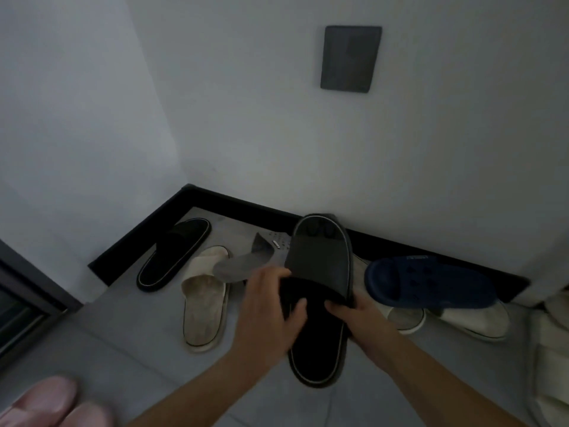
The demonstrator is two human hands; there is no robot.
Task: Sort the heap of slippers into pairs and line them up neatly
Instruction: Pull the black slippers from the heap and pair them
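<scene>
A black slipper [317, 359] is held over the middle of the floor [123, 349], its strap gripped by the curled fingers of the left hand [268, 306]. A grey slipper [320, 257], overlapping its toe end, is gripped at the near edge by the right hand [360, 315]. A second black slipper [172, 254] and a cream slipper [203, 297] are seen by the far-left corner, and a navy slipper [431, 282] along the far edge.
</scene>
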